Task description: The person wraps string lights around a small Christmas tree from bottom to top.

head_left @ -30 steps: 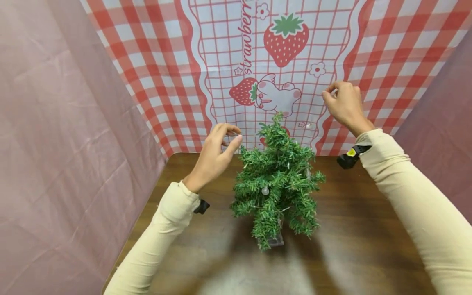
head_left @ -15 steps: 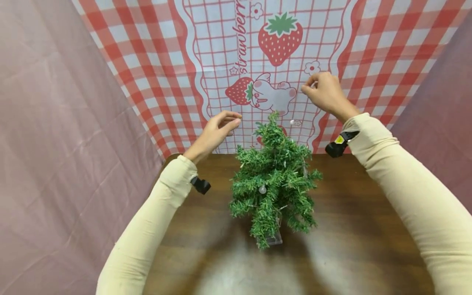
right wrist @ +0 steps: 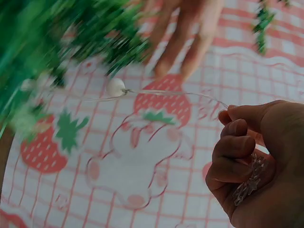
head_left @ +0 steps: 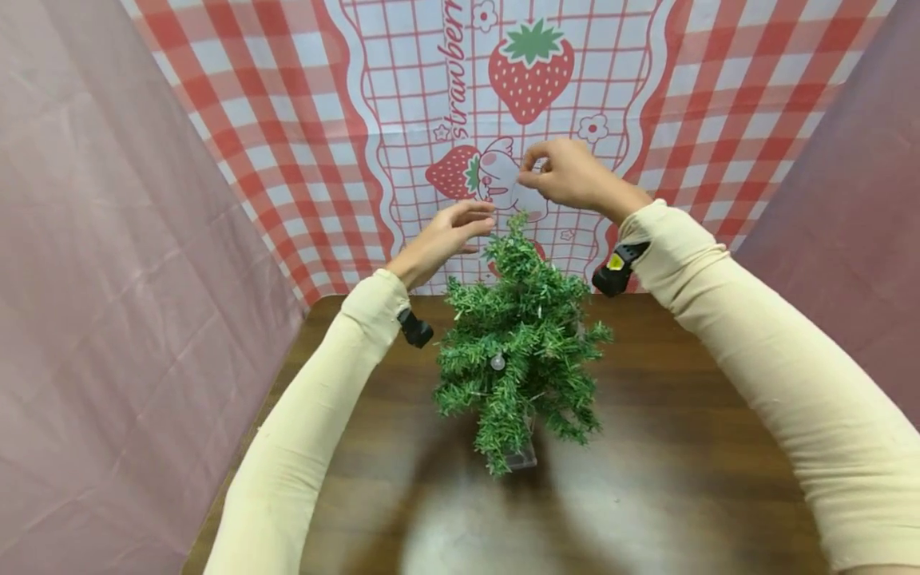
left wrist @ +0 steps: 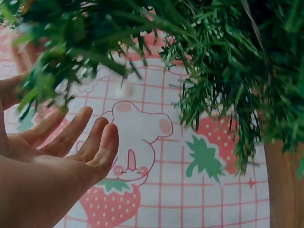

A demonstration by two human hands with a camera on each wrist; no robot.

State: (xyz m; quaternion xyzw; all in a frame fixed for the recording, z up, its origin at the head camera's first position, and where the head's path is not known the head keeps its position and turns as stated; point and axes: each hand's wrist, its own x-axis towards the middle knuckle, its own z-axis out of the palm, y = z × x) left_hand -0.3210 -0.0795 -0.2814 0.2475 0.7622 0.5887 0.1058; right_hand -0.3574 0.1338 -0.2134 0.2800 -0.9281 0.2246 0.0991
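Observation:
A small green artificial Christmas tree (head_left: 513,343) stands upright on a clear base (head_left: 521,458). Above and right of its tip, my right hand (head_left: 571,177) pinches a clear string of lights (right wrist: 190,94) between thumb and forefinger. More of the string lies bunched (right wrist: 251,180) inside its curled fingers. From the pinch the string runs to the tree past a white round bulb (right wrist: 116,87). My left hand (head_left: 446,239) is left of the treetop, fingers extended and apart, and no held thing shows in it. One bulb (head_left: 497,362) sits among the front branches.
The tree rests on a brown wooden table (head_left: 683,447). A red-and-white checked cloth with strawberries (head_left: 532,72) hangs behind it. Pink fabric (head_left: 129,279) walls off the left side, and similar fabric (head_left: 826,263) the right.
My right hand has swept left with the string, from right of the tree to just behind its tip. The left hand has risen and come closer to the treetop. The view has shifted slightly.

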